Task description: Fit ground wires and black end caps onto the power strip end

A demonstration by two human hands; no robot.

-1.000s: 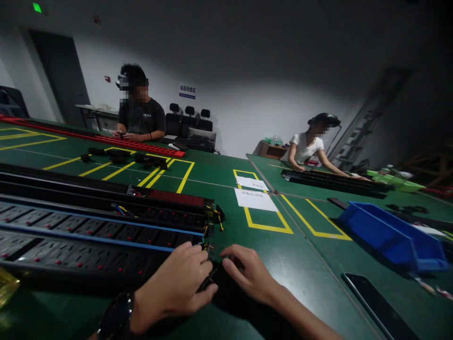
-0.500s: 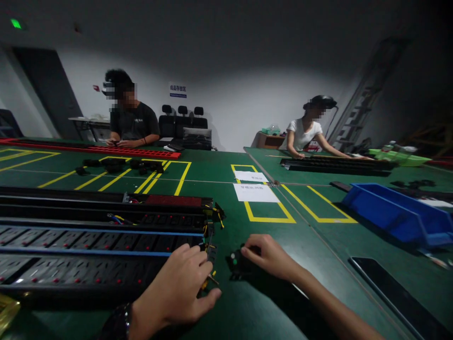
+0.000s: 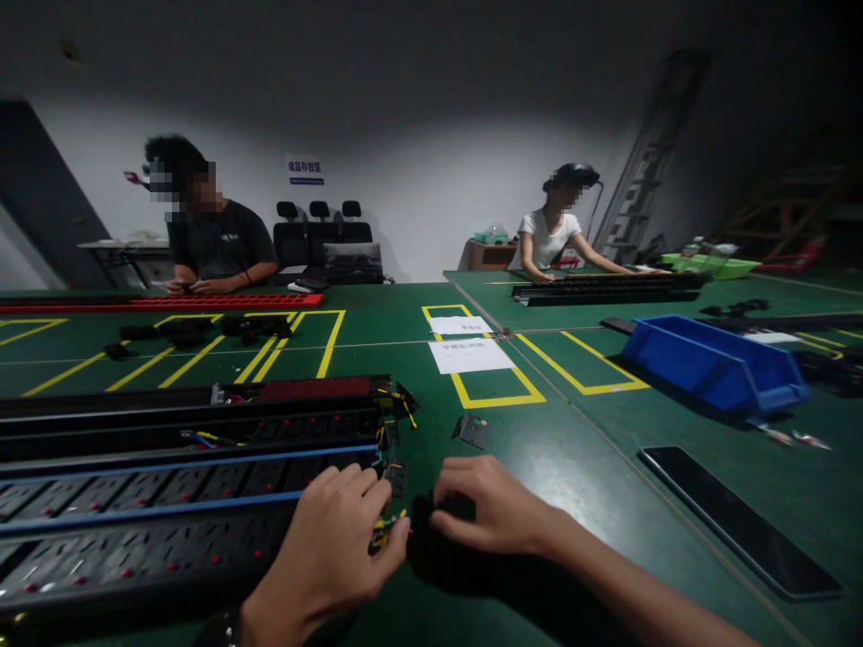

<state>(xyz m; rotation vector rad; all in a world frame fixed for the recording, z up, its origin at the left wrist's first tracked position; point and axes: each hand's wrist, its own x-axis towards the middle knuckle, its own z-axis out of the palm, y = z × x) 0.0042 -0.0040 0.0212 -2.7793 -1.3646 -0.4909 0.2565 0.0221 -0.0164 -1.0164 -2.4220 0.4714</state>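
Long black socket strips (image 3: 135, 530) with red dots lie side by side at the left. Over the right end of the nearer strips rests my left hand (image 3: 337, 530), its fingers curled round the end and the thumb beside yellow and green wires (image 3: 389, 526). What it grips is partly hidden. To the right, my right hand (image 3: 489, 503) hovers above the green table, fingers bent with a gap between thumb and forefinger, and nothing shows in it. Beyond it lies a small black piece (image 3: 473, 430) with a green spot, untouched.
A phone (image 3: 734, 521) and a blue bin (image 3: 718, 364) are on the right. Paper sheets (image 3: 472, 356) lie ahead, with black parts (image 3: 195, 332) at the far left. Two people (image 3: 219, 243) work across the table.
The small black piece, earlier at my right hand's fingers, now lies farther forward, released. My right hand has drawn nearer my left hand. The view has shifted to the right.
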